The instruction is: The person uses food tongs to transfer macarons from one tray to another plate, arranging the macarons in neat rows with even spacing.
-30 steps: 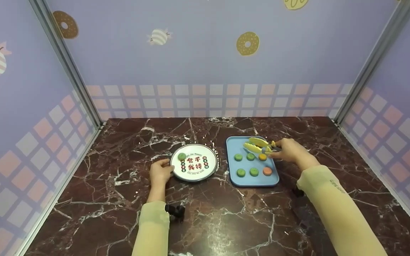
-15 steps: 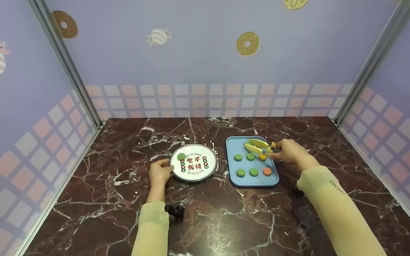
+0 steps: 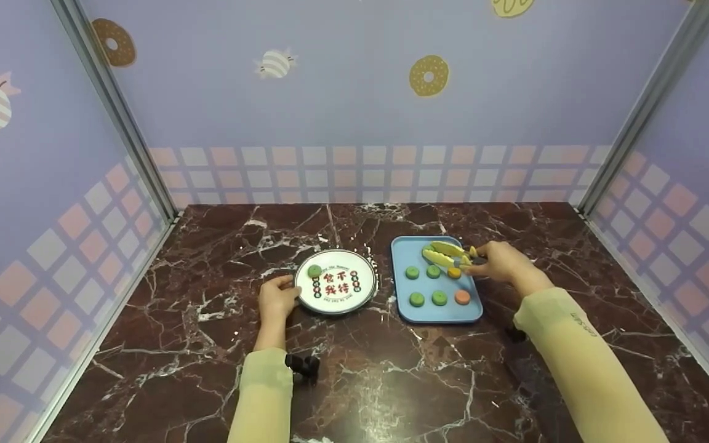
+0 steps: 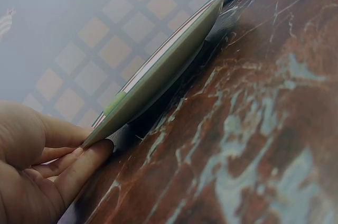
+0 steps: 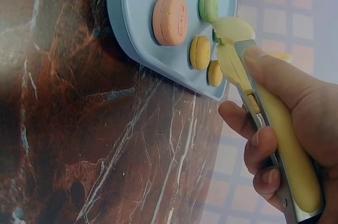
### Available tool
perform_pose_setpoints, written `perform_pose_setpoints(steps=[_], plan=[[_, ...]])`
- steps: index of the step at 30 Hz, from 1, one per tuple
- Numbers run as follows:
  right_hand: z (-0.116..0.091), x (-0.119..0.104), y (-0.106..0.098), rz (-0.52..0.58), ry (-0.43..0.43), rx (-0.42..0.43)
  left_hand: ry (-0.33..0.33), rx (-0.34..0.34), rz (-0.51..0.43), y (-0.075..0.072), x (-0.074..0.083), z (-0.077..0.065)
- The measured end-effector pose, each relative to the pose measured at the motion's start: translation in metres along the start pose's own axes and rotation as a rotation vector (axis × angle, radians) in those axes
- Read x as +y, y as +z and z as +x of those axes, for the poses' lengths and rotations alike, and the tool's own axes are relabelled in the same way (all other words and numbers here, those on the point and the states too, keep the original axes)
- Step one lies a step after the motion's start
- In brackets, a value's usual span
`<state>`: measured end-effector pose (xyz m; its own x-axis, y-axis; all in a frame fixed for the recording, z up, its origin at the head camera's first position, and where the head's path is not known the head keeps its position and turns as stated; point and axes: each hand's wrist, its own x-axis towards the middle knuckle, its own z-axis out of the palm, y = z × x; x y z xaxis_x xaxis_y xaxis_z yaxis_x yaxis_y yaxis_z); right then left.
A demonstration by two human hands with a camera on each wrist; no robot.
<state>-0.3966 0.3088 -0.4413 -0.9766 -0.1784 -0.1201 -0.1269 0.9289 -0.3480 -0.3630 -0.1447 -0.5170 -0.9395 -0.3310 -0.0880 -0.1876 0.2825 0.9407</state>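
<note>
Head view: holds the yellow tongs (image 3: 444, 258) in the right hand (image 3: 503, 261), with a green macaron (image 3: 428, 251) showing between the tips, left of that hand, unlike a second ago; probably means taking a grip, though impossible to tell how firmly. Seems to have it on the blue tray (image 3: 425, 285) between both hands; has the plate (image 3: 336, 258), bearing another green macaron (image 3: 314, 271), just right of the left hand (image 3: 277, 296). Left wrist view: pinches the plate's rim between thumb and fingers. Right wrist view: wraps thumb and fingers around the tongs, with yellow macarons (image 5: 200, 53) close beside the tips, likely in the way.
</note>
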Motion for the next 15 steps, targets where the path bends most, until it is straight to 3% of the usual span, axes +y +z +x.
perform_pose_setpoints(steps=[15], plan=[[-0.0028,-0.0036,-0.0041,0.014,-0.06,0.027,0.013,-0.007,-0.03,0.0008,-0.001,0.0018]])
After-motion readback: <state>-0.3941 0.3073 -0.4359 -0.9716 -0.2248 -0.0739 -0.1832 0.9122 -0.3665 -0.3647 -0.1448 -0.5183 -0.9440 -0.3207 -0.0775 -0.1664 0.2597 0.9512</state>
